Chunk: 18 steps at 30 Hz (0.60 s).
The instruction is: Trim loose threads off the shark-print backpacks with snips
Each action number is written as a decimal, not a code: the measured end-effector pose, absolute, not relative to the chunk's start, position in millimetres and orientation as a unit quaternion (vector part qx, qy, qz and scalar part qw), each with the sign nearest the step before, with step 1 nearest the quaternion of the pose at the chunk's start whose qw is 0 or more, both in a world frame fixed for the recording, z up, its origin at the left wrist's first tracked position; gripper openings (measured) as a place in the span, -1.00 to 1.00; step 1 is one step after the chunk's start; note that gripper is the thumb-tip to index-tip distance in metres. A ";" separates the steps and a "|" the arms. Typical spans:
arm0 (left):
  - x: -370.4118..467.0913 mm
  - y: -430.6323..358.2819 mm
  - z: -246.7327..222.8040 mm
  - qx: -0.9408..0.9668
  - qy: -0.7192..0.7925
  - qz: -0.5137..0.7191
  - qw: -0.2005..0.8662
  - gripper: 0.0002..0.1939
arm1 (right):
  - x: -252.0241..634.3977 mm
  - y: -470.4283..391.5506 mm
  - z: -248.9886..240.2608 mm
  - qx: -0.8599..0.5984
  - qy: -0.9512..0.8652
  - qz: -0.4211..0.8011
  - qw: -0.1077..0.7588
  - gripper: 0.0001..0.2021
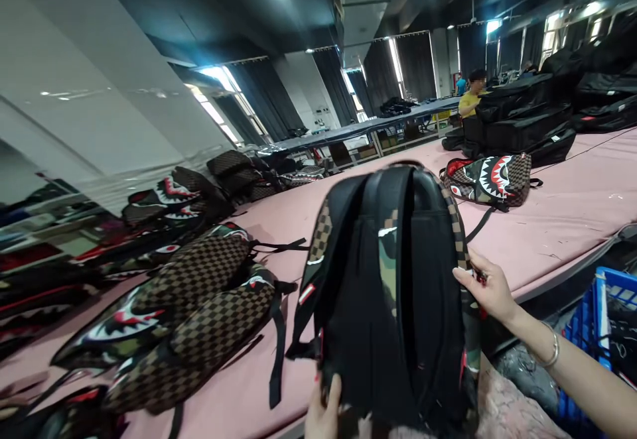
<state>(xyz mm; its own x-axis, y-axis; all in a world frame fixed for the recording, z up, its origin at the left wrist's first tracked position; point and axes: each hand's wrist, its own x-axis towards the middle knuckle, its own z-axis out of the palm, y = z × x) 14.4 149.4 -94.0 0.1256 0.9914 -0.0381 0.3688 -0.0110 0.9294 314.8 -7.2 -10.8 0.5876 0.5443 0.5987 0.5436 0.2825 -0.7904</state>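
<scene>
A black backpack (pixel 358 293) with brown checkered and camouflage side panels stands upright before me, its back panel and shoulder straps facing me. My right hand (pixel 490 286) is closed on its right side edge, thumb in front and fingers behind. Low on the left side, my left hand (pixel 323 409) grips the lower corner, partly cut off by the frame's bottom edge. Left of the held bag lie two checkered backpacks (pixel 219 313) with shark-mouth prints, their black straps trailing on the pink table (pixel 293 386).
Another shark-print backpack (pixel 497 179) lies beyond to the right, near piled black bags (pixel 527 127). More backpacks (pixel 174 197) are heaped at the far left. A person in yellow (pixel 468 102) stands behind the black pile. A blue crate (pixel 601 313) is at the right, below the table edge.
</scene>
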 end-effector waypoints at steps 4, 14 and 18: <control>57.1 163.3 -4.8 0.654 0.464 0.510 0.312 -0.52 | 269.9 -5.9 -26.3 -0.591 -0.544 -0.168 0.572 -0.42; 77.6 129.8 105.1 0.791 0.194 0.568 0.116 -0.61 | 233.5 -12.6 -58.8 -0.603 -0.593 -0.169 0.506 -0.36; 87.3 123.4 134.3 0.849 0.133 0.508 0.049 -0.65 | 236.9 -16.7 -52.0 -0.602 -0.601 -0.178 0.494 -0.35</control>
<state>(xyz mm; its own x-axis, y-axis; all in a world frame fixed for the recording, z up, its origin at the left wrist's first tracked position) 87.3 123.4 134.3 0.4480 0.2751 0.8506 0.1755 -0.9600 0.2181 236.9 -16.7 -52.0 0.2140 0.5488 0.8081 0.9000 0.2109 -0.3816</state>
